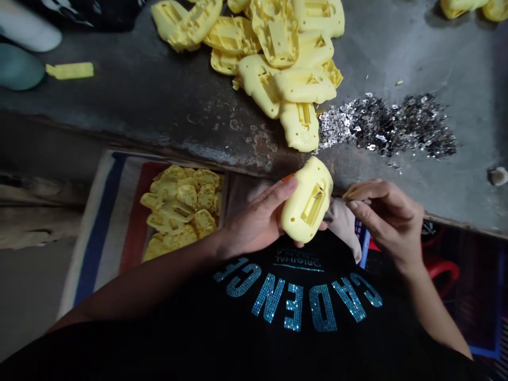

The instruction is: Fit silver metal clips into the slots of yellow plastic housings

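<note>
My left hand (pixel 260 218) grips a yellow plastic casing (pixel 306 203), tilted in front of my chest, its outside toward me and a rectangular recess showing. Some metal shows at the upper end of that recess. To the right of it, apart from the casing, my right hand (pixel 391 217) is pinched at thumb and forefinger; what lies between the fingertips is too small to make out. On the bench just beyond lies a heap of small shiny metal pieces (pixel 389 126). Beside that heap is a pile of similar yellow casings (pixel 305 84).
The grey bench (pixel 159 100) has a worn front edge. Below it at left, a container with several yellow parts (pixel 180 203) sits by a striped sheet (pixel 105 233). A yellow strip (pixel 73 71) lies at the far left. Blue and red plastic items (pixel 442 272) stand low at right.
</note>
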### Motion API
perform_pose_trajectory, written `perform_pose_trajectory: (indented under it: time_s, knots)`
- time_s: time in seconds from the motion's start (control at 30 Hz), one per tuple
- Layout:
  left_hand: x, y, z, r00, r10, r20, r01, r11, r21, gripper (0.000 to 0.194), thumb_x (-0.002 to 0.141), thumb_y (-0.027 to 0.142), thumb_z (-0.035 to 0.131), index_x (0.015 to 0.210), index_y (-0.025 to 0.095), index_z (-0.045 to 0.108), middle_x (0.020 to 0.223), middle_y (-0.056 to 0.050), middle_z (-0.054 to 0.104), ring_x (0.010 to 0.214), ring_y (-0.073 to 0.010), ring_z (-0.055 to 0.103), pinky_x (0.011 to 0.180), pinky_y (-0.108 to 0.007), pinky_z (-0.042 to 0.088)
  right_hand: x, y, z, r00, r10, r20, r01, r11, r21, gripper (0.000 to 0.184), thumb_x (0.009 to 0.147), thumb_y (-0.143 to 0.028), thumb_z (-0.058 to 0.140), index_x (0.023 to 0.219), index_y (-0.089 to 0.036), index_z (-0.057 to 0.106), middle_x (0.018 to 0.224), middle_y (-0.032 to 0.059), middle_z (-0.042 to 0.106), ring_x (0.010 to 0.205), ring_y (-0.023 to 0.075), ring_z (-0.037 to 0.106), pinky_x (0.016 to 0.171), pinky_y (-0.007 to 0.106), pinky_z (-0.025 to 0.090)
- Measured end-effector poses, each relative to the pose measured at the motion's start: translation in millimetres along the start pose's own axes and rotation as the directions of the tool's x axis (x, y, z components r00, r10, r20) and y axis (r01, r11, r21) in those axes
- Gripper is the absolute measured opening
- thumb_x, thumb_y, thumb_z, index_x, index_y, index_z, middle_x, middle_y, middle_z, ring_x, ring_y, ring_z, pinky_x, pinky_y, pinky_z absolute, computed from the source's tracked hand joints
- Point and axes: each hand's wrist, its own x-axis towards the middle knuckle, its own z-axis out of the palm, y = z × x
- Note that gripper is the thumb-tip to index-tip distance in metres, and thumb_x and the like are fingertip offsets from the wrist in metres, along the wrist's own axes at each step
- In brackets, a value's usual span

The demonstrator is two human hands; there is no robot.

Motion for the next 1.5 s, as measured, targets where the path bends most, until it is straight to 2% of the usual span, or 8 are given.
perform_pose_trajectory:
  time_s: [0.07, 0.23, 0.4, 0.57, 0.8, 1.1, 1.33, 1.5]
  knots:
    - [0.1, -2.0, 1.0, 0.997, -0.051, 0.055, 0.052, 0.998, -0.026, 0.065, 0.103, 0.07, 0.077, 0.148, 0.023, 0.067, 0.121, -0.013, 0.085, 0.089, -0.029, 0.088, 0.05, -0.025, 0.061, 13.1, -11.6, -4.0, 0.997, 0.011, 0.071, -0.018, 0.995, 0.096, 0.007, 0.102, -0.025, 0.085, 0.106, -0.031, 0.084, 0.094, -0.0003, 0.084, 0.083, 0.0209, 0.079, 0.075, 0.037, 0.064]
    - [-0.3, -5.6, 6.5, 0.988, -0.087, 0.129, 0.096, 0.994, -0.061, 0.058, 0.105, 0.066, 0.076, 0.145, 0.024, 0.069, 0.115, -0.012, 0.084, 0.095, -0.0292, 0.087, 0.056, -0.025, 0.063, 32.8, -26.8, -9.8, 0.983, 0.06, 0.171, -0.061, 0.998, -0.001, 0.006, 0.104, -0.03, 0.084, 0.108, -0.03, 0.088, 0.099, 0.0021, 0.087, 0.084, 0.021, 0.081, 0.075, 0.036, 0.067]
    - [-1.6, -6.6, 8.6, 0.987, -0.096, 0.131, 0.104, 0.993, -0.056, 0.063, 0.107, 0.068, 0.072, 0.153, 0.025, 0.067, 0.124, -0.013, 0.084, 0.098, -0.0292, 0.088, 0.054, -0.024, 0.061, 34.0, -29.7, -9.4, 0.982, 0.012, 0.189, 0.007, 0.995, -0.104, 0.008, 0.106, -0.027, 0.079, 0.111, -0.029, 0.085, 0.101, 0.0011, 0.087, 0.087, 0.0198, 0.08, 0.08, 0.035, 0.067]
    - [-2.7, -8.0, 11.3, 0.988, -0.093, 0.122, 0.099, 0.994, -0.047, 0.068, 0.106, 0.068, 0.075, 0.16, 0.028, 0.064, 0.136, -0.013, 0.083, 0.101, -0.0304, 0.088, 0.052, -0.023, 0.061, 32.9, -31.3, -6.1, 0.988, -0.032, 0.154, 0.056, 0.986, -0.155, 0.005, 0.104, -0.023, 0.078, 0.105, -0.029, 0.077, 0.097, -0.0021, 0.083, 0.078, 0.0157, 0.075, 0.075, 0.031, 0.063]
    - [-4.2, -11.0, 14.9, 0.995, -0.04, 0.088, 0.044, 0.998, -0.042, 0.059, 0.105, 0.069, 0.076, 0.145, 0.025, 0.075, 0.119, -0.012, 0.086, 0.096, -0.0291, 0.088, 0.051, -0.023, 0.06, 32.8, -41.3, -6.2, 0.982, -0.031, 0.188, 0.085, 0.953, -0.291, 0.015, 0.102, -0.016, 0.075, 0.104, -0.03, 0.069, 0.096, -0.0032, 0.08, 0.079, 0.0158, 0.073, 0.072, 0.03, 0.059]
    - [-3.3, -11.0, 12.2, 0.998, -0.001, 0.056, -0.002, 0.999, 0.053, 0.068, 0.101, 0.071, 0.081, 0.152, 0.028, 0.07, 0.122, -0.01, 0.085, 0.091, -0.0268, 0.086, 0.053, -0.025, 0.062, 43.2, -48.5, -7.2, 0.956, -0.031, 0.291, 0.166, 0.876, -0.452, 0.016, 0.098, -0.014, 0.069, 0.103, -0.029, 0.068, 0.094, -0.0023, 0.078, 0.08, 0.0182, 0.074, 0.069, 0.032, 0.053]
    - [-0.4, -8.3, 4.1, 0.993, -0.08, 0.083, 0.084, 0.995, -0.048, 0.077, 0.098, 0.076, 0.081, 0.154, 0.025, 0.07, 0.131, -0.016, 0.083, 0.097, -0.0308, 0.087, 0.05, -0.024, 0.06, 32.9, -50.0, -1.6, 0.988, -0.037, 0.15, 0.103, 0.884, -0.457, 0.016, 0.104, -0.016, 0.075, 0.107, -0.031, 0.072, 0.098, -0.0033, 0.083, 0.08, 0.0182, 0.076, 0.071, 0.034, 0.055]
    - [2.0, -6.5, -0.6, 0.983, -0.101, 0.154, 0.118, 0.987, -0.109, 0.079, 0.102, 0.072, 0.077, 0.163, 0.026, 0.062, 0.127, -0.014, 0.085, 0.095, -0.0302, 0.088, 0.051, -0.024, 0.063, 18.2, -43.0, 0.5, 0.976, -0.176, 0.13, 0.219, 0.799, -0.56, 0.024, 0.111, -0.019, 0.069, 0.124, -0.038, 0.078, 0.114, 0.0025, 0.088, 0.093, 0.0268, 0.08, 0.085, 0.047, 0.058]
